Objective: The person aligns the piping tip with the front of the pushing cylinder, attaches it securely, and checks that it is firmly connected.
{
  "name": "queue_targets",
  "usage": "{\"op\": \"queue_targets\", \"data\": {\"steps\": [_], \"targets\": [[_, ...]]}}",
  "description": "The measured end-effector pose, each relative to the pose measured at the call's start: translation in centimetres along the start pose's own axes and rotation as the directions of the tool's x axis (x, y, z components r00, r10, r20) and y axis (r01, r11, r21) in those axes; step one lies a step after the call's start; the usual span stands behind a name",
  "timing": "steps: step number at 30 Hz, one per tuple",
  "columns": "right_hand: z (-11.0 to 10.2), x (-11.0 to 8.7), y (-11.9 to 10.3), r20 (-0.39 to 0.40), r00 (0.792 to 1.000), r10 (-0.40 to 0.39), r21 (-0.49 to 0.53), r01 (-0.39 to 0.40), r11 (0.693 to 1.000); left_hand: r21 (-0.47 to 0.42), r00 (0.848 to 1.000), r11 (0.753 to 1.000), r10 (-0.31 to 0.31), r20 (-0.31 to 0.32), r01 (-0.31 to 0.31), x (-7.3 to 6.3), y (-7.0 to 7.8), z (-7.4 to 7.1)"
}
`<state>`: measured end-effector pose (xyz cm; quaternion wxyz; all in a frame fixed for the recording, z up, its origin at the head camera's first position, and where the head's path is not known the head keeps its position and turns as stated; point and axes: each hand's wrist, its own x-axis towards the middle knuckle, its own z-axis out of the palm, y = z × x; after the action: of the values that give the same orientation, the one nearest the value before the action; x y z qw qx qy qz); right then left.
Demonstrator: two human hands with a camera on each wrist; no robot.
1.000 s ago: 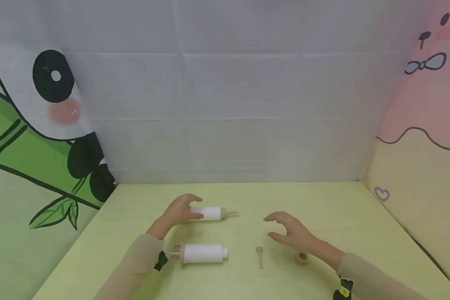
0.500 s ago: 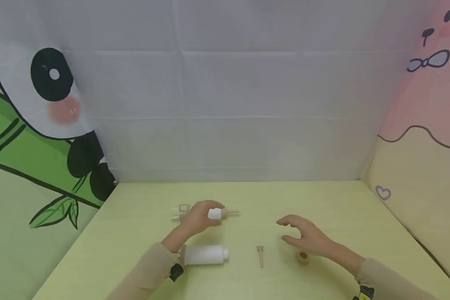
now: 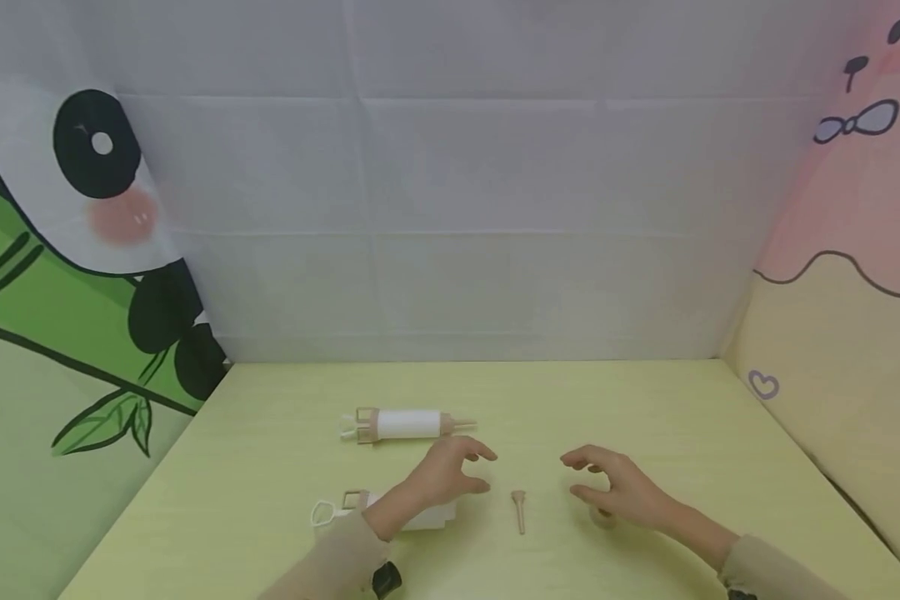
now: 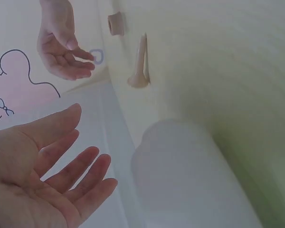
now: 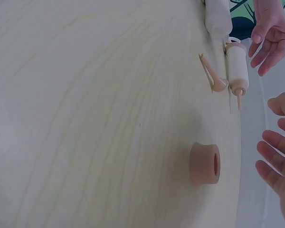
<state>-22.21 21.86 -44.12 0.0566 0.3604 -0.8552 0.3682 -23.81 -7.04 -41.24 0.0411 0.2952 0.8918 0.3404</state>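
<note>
The yellow table (image 3: 630,404) is backed by a white sheet (image 3: 465,208); left hand (image 3: 447,472) and right hand (image 3: 624,489) are held loosely spread, a tan flared peg (image 3: 520,508) between them, lower centre.

Hands (image 3: 442,475) (image 3: 621,490) apart, white tubes (image 3: 408,424) (image 3: 429,519), yellow table (image 3: 645,400)

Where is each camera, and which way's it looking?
Head: worn there, looking forward and down at the table; left hand, right hand, both sleeves show.
Left wrist: worn there, facing right past the flared peg; both hands show.
Right wrist: worn there, facing left past the ring; both hands show.
Both wrist views share the flared peg and ring.
</note>
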Motion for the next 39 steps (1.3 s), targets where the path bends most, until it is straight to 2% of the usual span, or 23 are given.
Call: {"op": "queue_targets", "data": {"steps": [4,12,18,25,31,39], "targets": [[0.1,-0.3,0.0,-0.006,1.0,-0.001,0.013,0.001,1.0,0.001,1.0,1.0,-0.011,0.015,0.011,-0.1,0.3,1.2],[0.3,-1.4,0.6,-0.002,0.999,0.046,0.02,-0.046,0.999,-0.059,0.999,0.998,-0.027,0.019,0.028,0.1,0.8,3.0],[0.2,-2.0,0.9,-0.011,1.0,0.029,0.007,-0.029,1.0,-0.125,0.999,0.991,-0.034,0.029,0.037,0.6,0.7,4.2],[0.5,-2.6,1.3,-0.022,0.999,0.03,0.008,-0.03,1.0,-0.148,0.997,0.986,-0.077,0.018,0.079,1.1,0.7,4.3],[0.4,-2.9,1.1,-0.004,0.999,0.04,0.015,-0.039,0.999,-0.214,0.994,0.97,-0.104,0.043,0.111,1.4,0.2,4.6],[0.7,-3.1,1.4,-0.008,0.999,0.047,0.007,-0.047,0.999,-0.158,0.993,0.981,-0.115,0.015,0.116,1.9,0.1,5.5]]}}
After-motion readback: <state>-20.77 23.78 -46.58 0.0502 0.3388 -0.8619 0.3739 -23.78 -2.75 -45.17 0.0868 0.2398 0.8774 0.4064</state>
